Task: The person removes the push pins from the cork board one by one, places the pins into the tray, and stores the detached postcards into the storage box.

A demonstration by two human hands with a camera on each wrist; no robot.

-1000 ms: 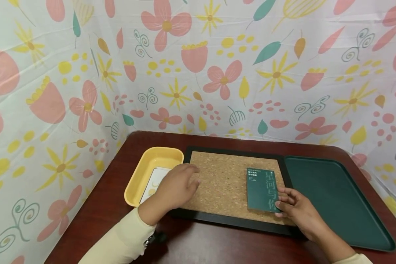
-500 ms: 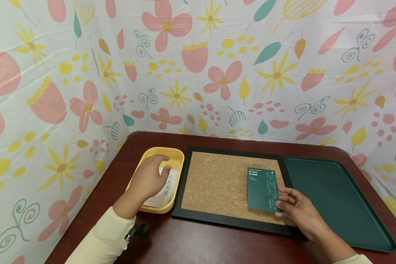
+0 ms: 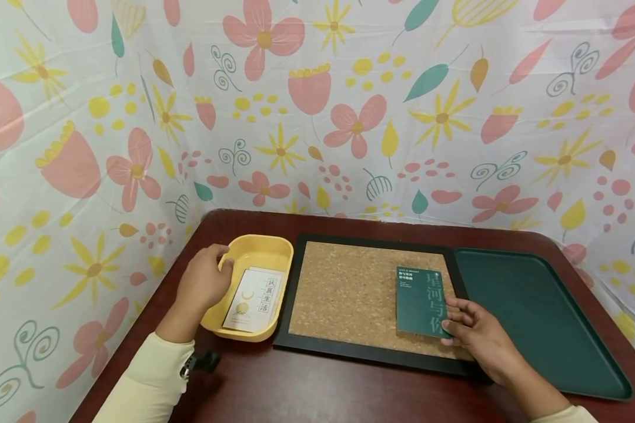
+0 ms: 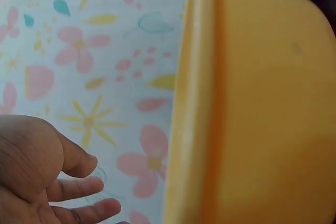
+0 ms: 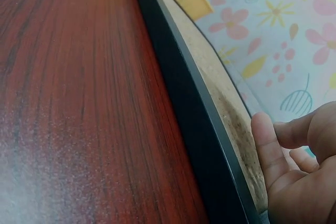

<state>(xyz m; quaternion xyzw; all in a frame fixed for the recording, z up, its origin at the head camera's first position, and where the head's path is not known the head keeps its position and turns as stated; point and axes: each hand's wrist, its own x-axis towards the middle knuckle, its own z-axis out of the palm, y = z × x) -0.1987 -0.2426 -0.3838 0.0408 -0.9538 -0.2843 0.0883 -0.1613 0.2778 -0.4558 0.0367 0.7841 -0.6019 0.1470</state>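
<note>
At the left side of the yellow tray (image 3: 267, 254), my left hand (image 3: 205, 281) hovers by the rim, its fingers loosely bent around nothing. In the left wrist view the same hand (image 4: 47, 174) appears apart from the tray's wall (image 4: 268, 108). A thin green booklet (image 3: 419, 302) with pale printed characters is over the right part of the cork board (image 3: 344, 294). My right hand (image 3: 478, 332) pinches its right edge, thumb over the cover. Whether the booklet touches the cork cannot be told. A white printed booklet (image 3: 254, 299) lies in the tray, overlapping another pale one.
A black frame (image 3: 370, 359) surrounds the cork board. Right of it lies a dark green tray (image 3: 540, 320) with a low rim. Everything stands on a dark red wooden table (image 3: 317, 390), with a flower-patterned cloth (image 3: 360, 117) behind and to the left.
My left hand has moved left, from the cork board's left edge across the yellow tray to its far side, uncovering the white booklet. My right hand and the green booklet stay in place.
</note>
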